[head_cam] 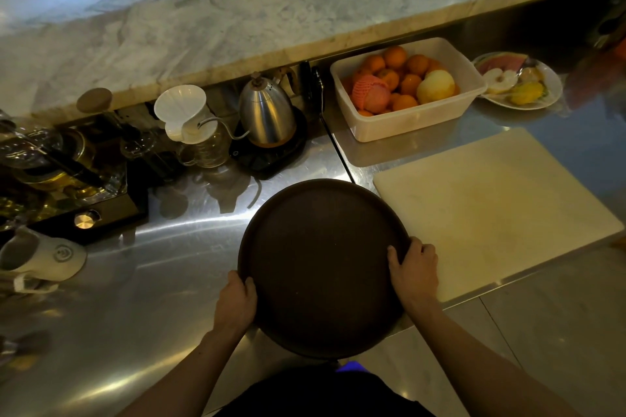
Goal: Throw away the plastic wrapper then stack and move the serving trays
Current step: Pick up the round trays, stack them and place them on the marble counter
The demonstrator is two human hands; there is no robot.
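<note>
A round dark brown serving tray (pixel 315 257) lies over the front edge of the steel counter (pixel 162 267), its near part overhanging toward me. My left hand (pixel 235 303) grips its rim at the lower left, thumb on top. My right hand (pixel 413 271) grips the rim on the right, thumb inside the tray. Whether more trays sit stacked under this one I cannot tell. No plastic wrapper is in view.
A pale cutting board (pixel 491 206) lies right of the tray. Behind it are a white tub of oranges (pixel 406 91) and a plate of fruit scraps (pixel 518 81). A steel kettle (pixel 266 112), white dripper (pixel 183 112), glassware and a white jug (pixel 37 257) crowd the left. A marble ledge (pixel 237 20) runs behind.
</note>
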